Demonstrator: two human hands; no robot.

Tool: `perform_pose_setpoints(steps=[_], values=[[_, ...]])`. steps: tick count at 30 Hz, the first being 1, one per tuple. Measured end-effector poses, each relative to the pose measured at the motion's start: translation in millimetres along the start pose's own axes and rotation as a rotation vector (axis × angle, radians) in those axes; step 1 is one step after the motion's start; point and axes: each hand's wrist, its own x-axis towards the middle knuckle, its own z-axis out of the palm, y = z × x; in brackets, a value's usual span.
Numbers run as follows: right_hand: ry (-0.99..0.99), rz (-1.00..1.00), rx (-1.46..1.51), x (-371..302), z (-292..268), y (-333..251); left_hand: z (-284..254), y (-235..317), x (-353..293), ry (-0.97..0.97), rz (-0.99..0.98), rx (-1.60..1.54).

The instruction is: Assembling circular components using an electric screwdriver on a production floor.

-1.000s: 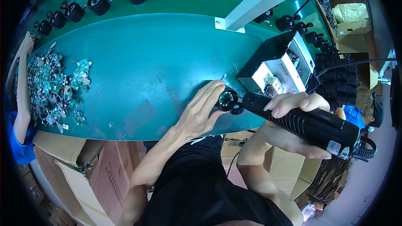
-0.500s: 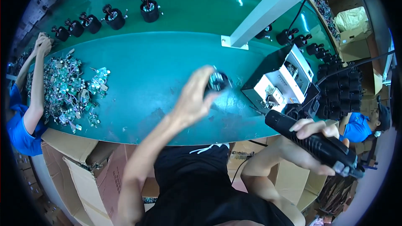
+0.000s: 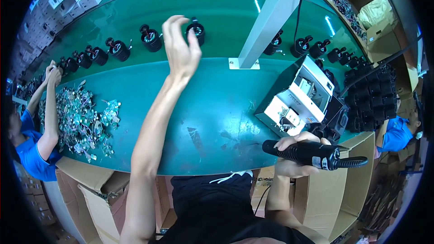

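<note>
My left hand (image 3: 180,47) is stretched out over the far edge of the table, thumb and fingers apart and nothing in them. Just beyond its thumb, a black cylindrical housing (image 3: 196,35) stands upright on the green belt, with parts showing inside its top. My right hand (image 3: 296,153) is wrapped around a black electric screwdriver (image 3: 312,154), its tip pointing left over the table's near edge and its cord trailing off to the right.
More black housings (image 3: 151,40) stand in a row along the belt. A pile of small circuit boards (image 3: 74,119) covers the table's left, beside a co-worker's arms (image 3: 50,113). On the right are a white power-supply box (image 3: 305,90), a grey post (image 3: 266,27) and stacked black housings (image 3: 373,92).
My left hand has moved forward from the table's middle to the belt and let go of the black housing. The screwdriver in my right hand has swung more level and shifted left.
</note>
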Motion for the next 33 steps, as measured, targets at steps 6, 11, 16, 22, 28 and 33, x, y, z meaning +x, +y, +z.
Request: perform_pose_setpoints(steps=[6,11,16,22,28,33], values=[[-0.005,-0.005,0.02,2.1,1.3,-1.2,67.8,27.6,24.2,-0.492,0.063,-0.335],[-0.002,-0.003,0.048,-0.3,0.5,-1.8,152.2,-6.6,18.3,-0.857,0.05,-0.581],[-0.016,0.029,0.044,6.3,-2.3,1.0,196.3,-13.6,0.5,-0.999,-0.108,-0.851],[-0.1,0.1,0.031,12.1,-5.8,-6.8,179.2,-2.6,7.1,-0.994,-0.249,-0.799],[-0.029,0.065,0.039,10.9,0.0,-9.0,57.3,14.3,46.9,-0.518,-0.162,-0.338],[-0.148,-0.216,0.195,47.5,-9.3,-55.6,-78.6,46.5,12.2,-0.468,-0.051,-0.128]])
